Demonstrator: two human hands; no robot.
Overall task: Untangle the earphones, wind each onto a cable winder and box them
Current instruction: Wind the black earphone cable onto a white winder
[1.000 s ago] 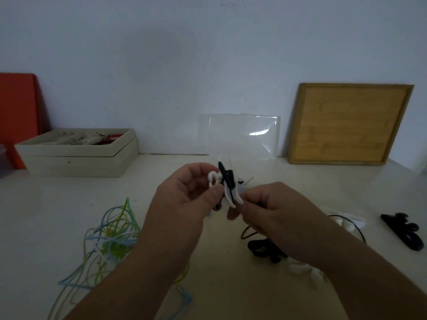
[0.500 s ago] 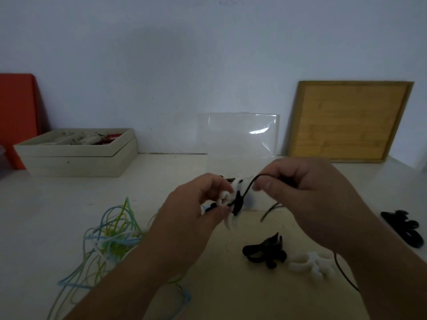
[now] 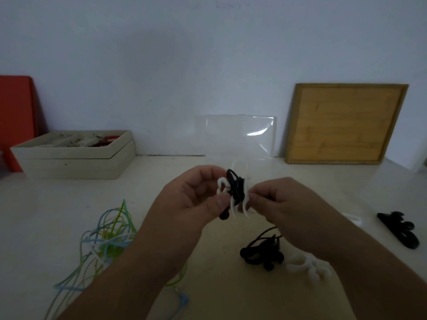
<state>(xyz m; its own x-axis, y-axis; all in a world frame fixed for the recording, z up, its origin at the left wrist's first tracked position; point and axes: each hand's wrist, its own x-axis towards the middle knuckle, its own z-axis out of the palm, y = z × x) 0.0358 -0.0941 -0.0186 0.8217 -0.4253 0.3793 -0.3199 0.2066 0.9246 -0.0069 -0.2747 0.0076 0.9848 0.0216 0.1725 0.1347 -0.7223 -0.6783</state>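
Above the middle of the table my left hand [image 3: 194, 199] pinches a white cable winder [image 3: 223, 185] with black earphone cable [image 3: 235, 188] wrapped round its middle. My right hand [image 3: 284, 209] pinches the cable just right of the winder, and the cable hangs down below it. On the table under my right hand lie a black winder [image 3: 261, 252] and a white winder [image 3: 307, 269]. A tangle of blue and green earphones [image 3: 106, 239] lies at the left.
Another black winder [image 3: 399, 229] lies at the right. A clear plastic box [image 3: 240, 137] stands against the wall, with a wooden board [image 3: 344, 123] to its right. A beige tray box [image 3: 74, 153] and a red object [image 3: 16, 116] stand at the back left.
My right hand came down from its raised position and back beside the winder, laying another turn of black cable round it. My left hand kept hold of the winder.
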